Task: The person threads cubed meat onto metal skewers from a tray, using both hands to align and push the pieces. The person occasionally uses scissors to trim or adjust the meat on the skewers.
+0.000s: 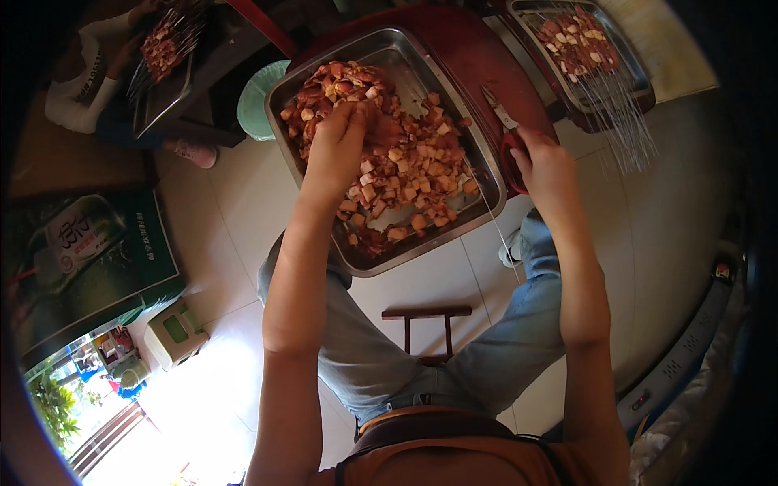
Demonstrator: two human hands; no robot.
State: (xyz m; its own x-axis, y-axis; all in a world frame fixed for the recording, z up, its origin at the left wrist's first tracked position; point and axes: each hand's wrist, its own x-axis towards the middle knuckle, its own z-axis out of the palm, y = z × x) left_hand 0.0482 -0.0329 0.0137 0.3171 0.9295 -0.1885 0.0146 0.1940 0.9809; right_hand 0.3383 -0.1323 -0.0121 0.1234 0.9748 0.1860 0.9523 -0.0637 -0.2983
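A large metal tray [404,252] in front of me holds diced raw meat [419,167], with bigger uncut-looking pieces heaped at its far left. My left hand [340,140] is over this heap, its fingers pinched on a piece of raw meat [384,130]. To the right of the tray, red-handled scissors [510,155] lie at the edge of a dark red table [453,36], blades pointing away from me. My right hand [550,167] is at their handles, thumb and fingers touching them; whether it grips them is unclear. A thin metal skewer [501,234] sticks out past the tray's near right rim.
At the upper right, another tray [638,85] holds skewered meat [577,45]. A person [91,91] at the upper left works beside more skewered meat [164,51]. A green-lined bin [261,103] stands left of my tray. Between my legs is a wooden stool [427,314].
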